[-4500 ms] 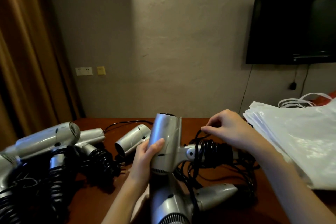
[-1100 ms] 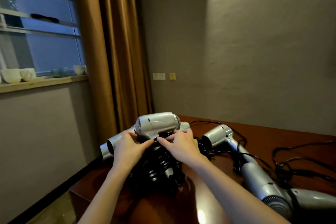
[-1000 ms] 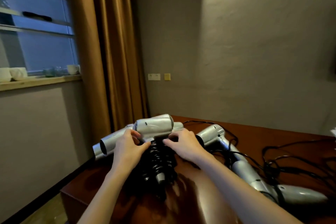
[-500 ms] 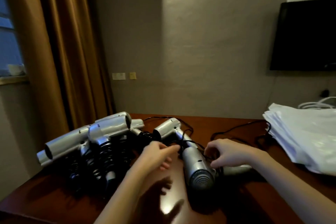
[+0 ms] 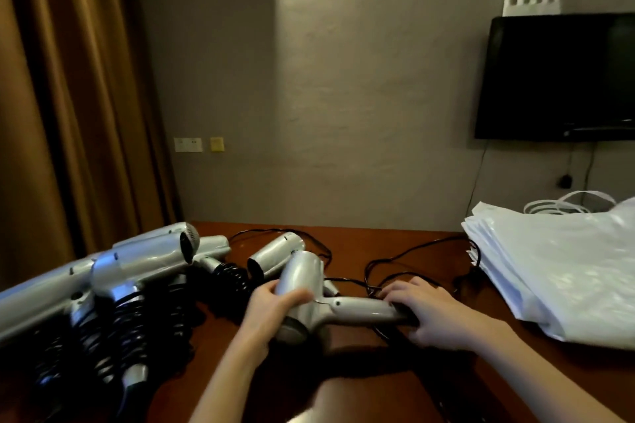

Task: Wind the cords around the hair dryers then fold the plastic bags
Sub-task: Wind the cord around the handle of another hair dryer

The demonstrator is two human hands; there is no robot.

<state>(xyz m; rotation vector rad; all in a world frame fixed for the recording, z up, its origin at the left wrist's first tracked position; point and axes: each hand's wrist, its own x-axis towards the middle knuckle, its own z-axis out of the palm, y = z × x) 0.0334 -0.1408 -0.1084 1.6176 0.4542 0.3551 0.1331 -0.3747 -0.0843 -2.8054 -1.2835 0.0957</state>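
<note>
head | left hand [image 5: 271, 311] grips hair dryer [image 5: 302, 288] barrel | right hand [image 5: 426, 311] fingers curl round its handle

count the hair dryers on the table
6 hair dryers: the held dryer in left hand and right hand, another dryer behind it, four piled dryers at left; more may be hidden.

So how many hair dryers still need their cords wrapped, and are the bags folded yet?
Several dryers on the left already have black cord coiled round their handles. In hand: the left hand holds one dryer's body while the right hand grips its handle end, its cord loose on the table. Another dryer behind also looks unwound. The plastic bags lie stacked, unfolded.
</note>
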